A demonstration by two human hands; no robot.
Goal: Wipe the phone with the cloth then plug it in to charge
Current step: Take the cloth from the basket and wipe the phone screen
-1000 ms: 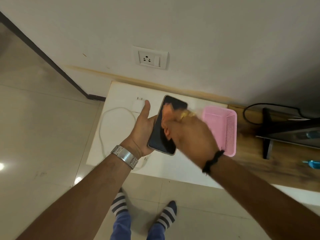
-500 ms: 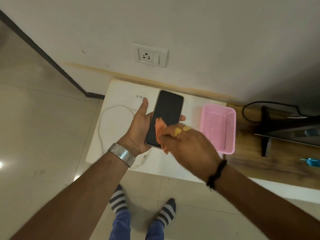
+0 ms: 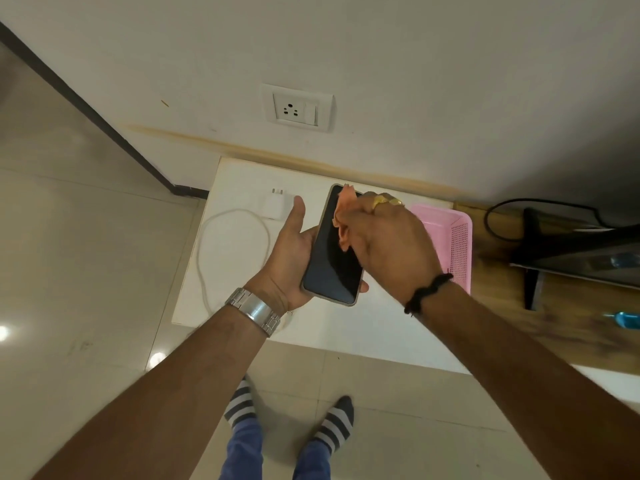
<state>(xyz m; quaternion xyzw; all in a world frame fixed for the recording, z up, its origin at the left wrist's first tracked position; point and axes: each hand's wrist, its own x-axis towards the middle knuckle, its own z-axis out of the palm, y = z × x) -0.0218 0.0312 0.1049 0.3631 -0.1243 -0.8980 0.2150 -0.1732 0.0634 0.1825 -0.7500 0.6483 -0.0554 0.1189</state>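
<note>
- White tabletop (image 3: 242, 271) carries charger (image 3: 273, 207) at 11 o'clock.
- Left hand (image 3: 289, 258) cradles phone (image 3: 334, 251) screen-up, exposing the glass.
- Right hand (image 3: 388, 244) pinches cloth (image 3: 343, 216) against screen at 12 o'clock.

Your arms are bare to the elbow, no sleeves showing; your left hand (image 3: 294, 261) has a silver metal-link watch (image 3: 254, 311) on its wrist; your right hand (image 3: 388, 244) wears a gold ring (image 3: 381, 201), with a black braided band (image 3: 427, 292) at the wrist; below the watch, blue trousers (image 3: 242, 448) and grey-and-white striped socks (image 3: 334, 424).
</note>
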